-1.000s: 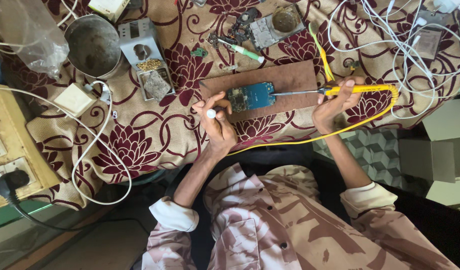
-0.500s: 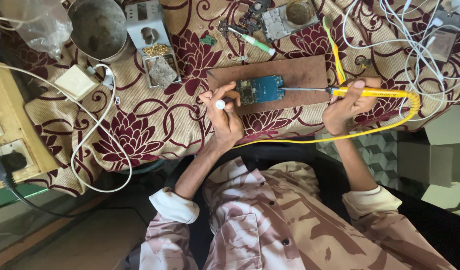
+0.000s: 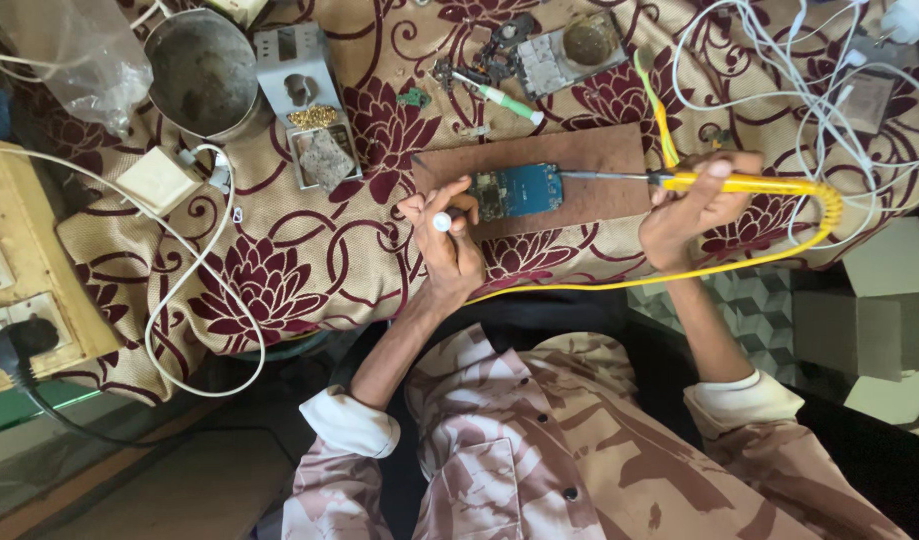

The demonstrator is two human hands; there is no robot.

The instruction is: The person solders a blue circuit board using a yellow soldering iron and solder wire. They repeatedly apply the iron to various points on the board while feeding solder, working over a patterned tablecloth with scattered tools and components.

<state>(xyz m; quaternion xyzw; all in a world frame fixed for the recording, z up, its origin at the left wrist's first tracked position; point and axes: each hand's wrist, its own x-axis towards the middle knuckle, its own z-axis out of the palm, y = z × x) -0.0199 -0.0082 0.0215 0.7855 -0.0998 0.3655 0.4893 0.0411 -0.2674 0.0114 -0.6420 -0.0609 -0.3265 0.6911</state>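
Soldering iron tip too small against the blue circuit board; plastic bag cut off top-left.

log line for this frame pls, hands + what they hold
left hand: pinches small white-tipped tool at blue circuit board | right hand: grips yellow soldering iron, tip at board edge | board on brown wooden slab

Camouflage-like shirt — pink, brown blotches — with seemingly white rolled cuffs.
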